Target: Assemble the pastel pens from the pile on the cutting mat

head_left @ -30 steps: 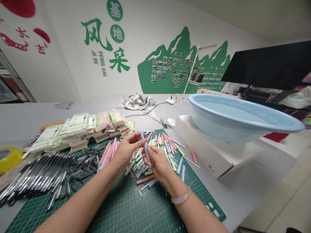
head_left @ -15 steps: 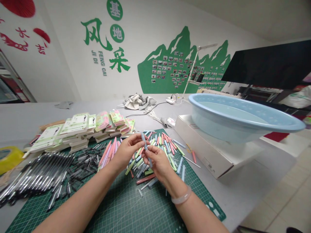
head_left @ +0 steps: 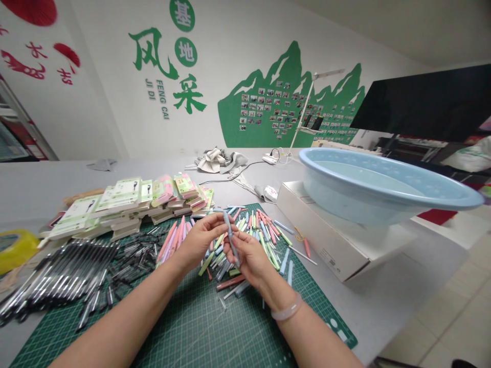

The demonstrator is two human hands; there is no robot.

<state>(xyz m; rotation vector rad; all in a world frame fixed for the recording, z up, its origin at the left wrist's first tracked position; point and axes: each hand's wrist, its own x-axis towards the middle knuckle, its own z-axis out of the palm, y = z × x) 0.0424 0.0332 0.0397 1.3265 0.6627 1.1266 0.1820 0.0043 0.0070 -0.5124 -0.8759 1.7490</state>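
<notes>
My left hand (head_left: 201, 239) and my right hand (head_left: 248, 256) meet over a green cutting mat (head_left: 199, 327). Both pinch one pale blue pen barrel (head_left: 230, 232), held nearly upright between them. The left fingers close on its upper part, and the right fingers wrap its lower part. Under the hands lies a heap of pastel pen barrels (head_left: 264, 235) in pink, green and blue. A pale bangle (head_left: 286, 311) circles my right wrist.
Black pen refills and small parts (head_left: 65, 281) spread at the left. Stacked pen packages (head_left: 126, 202) lie behind them. A light blue basin (head_left: 376, 184) rests on a white box (head_left: 330, 235) at the right. A yellow tape roll (head_left: 13, 248) sits far left, cloth and cables at the back.
The two hands have drawn a little closer together on the blue barrel, which has tilted slightly. Nothing else on the table has moved.
</notes>
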